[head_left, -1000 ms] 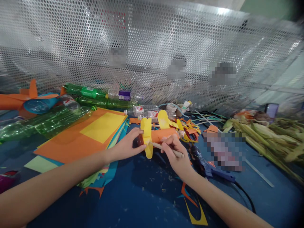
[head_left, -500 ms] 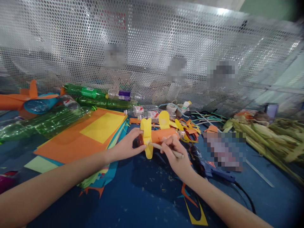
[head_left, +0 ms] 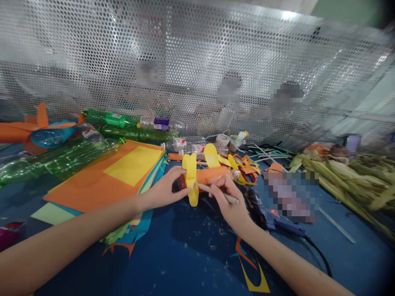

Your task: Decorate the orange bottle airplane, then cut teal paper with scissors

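Note:
A small plastic bottle wrapped in orange paper (head_left: 207, 176) lies on its side in front of me, its clear neck to the right. My left hand (head_left: 165, 187) grips its dark reddish end, thumb against a yellow paper cutout (head_left: 191, 164) with rounded lobes fixed there. Another yellow rounded paper piece (head_left: 211, 155) stands up from the bottle's far side. My right hand (head_left: 233, 205) is closed around a slim, pale, pen-like stick (head_left: 232, 200). The stick's tip is at the yellow cutout; whether it touches the paper I cannot tell.
Colored paper sheets (head_left: 89, 183) are stacked at left, beside green bottles (head_left: 78, 154). A blue glue gun (head_left: 288, 226) with a black cord lies right. Behind are clear bottles (head_left: 182, 143), red-handled scissors (head_left: 251, 178) and paper scraps; corn husks (head_left: 336, 176) lie far right.
The stick's tip has shifted slightly on the yellow cutout. The standing yellow piece leans a little further left. My left hand stays where it was.

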A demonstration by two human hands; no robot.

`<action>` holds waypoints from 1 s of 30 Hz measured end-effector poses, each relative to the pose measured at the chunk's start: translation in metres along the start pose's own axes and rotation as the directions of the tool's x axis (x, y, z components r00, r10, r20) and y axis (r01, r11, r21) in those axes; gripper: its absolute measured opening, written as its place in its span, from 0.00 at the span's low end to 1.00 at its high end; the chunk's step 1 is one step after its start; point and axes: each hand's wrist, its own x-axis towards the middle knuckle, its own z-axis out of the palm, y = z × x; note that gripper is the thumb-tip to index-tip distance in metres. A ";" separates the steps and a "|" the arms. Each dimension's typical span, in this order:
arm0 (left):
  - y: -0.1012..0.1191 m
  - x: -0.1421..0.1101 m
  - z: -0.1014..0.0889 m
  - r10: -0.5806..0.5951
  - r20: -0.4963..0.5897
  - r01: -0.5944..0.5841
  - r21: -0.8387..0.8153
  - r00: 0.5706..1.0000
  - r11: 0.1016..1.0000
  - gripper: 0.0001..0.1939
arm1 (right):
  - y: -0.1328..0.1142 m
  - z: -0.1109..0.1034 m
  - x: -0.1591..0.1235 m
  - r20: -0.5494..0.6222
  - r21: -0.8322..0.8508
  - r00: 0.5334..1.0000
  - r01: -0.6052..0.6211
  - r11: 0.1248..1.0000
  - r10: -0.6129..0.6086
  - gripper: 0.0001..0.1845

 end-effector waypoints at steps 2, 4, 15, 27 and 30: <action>0.000 0.000 0.000 -0.006 0.002 0.006 0.005 1.000 1.000 0.18 | 0.000 0.000 0.000 0.005 0.007 1.000 -0.007 1.000 0.007 0.12; 0.000 0.000 0.000 -0.008 0.003 0.008 0.006 1.000 1.000 0.18 | 0.001 0.000 0.000 0.006 0.004 1.000 -0.012 1.000 0.012 0.12; 0.002 0.000 0.000 -0.005 0.008 0.005 0.001 1.000 1.000 0.18 | 0.004 -0.001 -0.001 0.010 -0.024 1.000 0.001 1.000 -0.001 0.11; 0.002 0.000 0.000 -0.007 0.006 0.006 0.014 1.000 1.000 0.17 | 0.003 -0.001 0.001 -0.020 -0.057 0.999 0.030 0.998 -0.032 0.12; 0.001 0.000 0.000 -0.002 0.001 0.002 0.013 1.000 1.000 0.17 | 0.003 -0.001 0.000 -0.030 -0.037 0.999 0.009 0.999 -0.010 0.12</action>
